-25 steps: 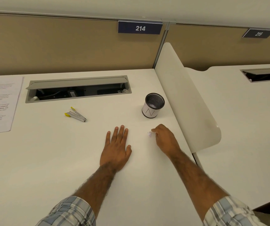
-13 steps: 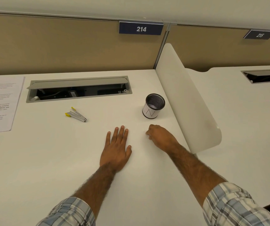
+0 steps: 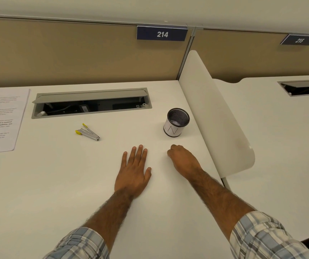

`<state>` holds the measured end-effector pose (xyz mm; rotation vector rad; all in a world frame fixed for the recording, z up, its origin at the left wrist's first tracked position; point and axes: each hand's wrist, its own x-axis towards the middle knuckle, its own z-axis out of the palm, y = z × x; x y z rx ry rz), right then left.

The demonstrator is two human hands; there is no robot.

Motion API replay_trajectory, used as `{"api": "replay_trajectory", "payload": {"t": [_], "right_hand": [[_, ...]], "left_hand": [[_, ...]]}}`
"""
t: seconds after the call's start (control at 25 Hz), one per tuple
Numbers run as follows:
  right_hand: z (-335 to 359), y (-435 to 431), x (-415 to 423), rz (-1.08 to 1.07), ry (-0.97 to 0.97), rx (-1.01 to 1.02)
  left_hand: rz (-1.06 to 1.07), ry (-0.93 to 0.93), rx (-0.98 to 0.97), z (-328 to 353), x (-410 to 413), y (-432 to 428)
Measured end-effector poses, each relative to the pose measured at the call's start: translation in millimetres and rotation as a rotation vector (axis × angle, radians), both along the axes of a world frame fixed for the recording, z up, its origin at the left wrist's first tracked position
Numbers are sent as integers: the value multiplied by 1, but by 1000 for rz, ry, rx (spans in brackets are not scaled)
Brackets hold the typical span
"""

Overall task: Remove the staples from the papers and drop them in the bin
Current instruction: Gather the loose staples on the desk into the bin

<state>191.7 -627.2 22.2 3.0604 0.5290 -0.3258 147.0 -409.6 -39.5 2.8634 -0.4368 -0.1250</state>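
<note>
My left hand lies flat on the white desk, fingers straight and palm down. To its right, my right hand rests on the desk with its fingers curled under. The small white scrap seen at its fingertips earlier is hidden under them. The bin, a small black mesh cup with a white paper label, stands upright just beyond the right hand. A metal staple remover with yellow tips lies to the left of the hands. Printed papers lie at the desk's far left edge.
An open grey cable tray is set into the desk behind the staple remover. A white curved divider bounds the desk on the right, close to the bin. Tan partition panels stand at the back.
My right hand has closed its fingers over the small white scrap and shifted a little left toward my left hand. The left hand has stayed flat in place.
</note>
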Motion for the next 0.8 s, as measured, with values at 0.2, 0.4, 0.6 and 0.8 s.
{"api": "replay_trajectory", "payload": {"t": [0.2,0.4,0.6,0.8], "right_hand": [[2,5,-1,-11,-8,-67],[-1,5,5,-55,1,-26],[0,-4,15,-531,84,449],[47,-15,11,-846,302,1089]], "left_hand": [[2,-12,-4,-1,0,0],[1,-17,-18,0,-1,0],[1,-15,-34,0,-1,1],[0,-10,-30,1,-1,0]]}}
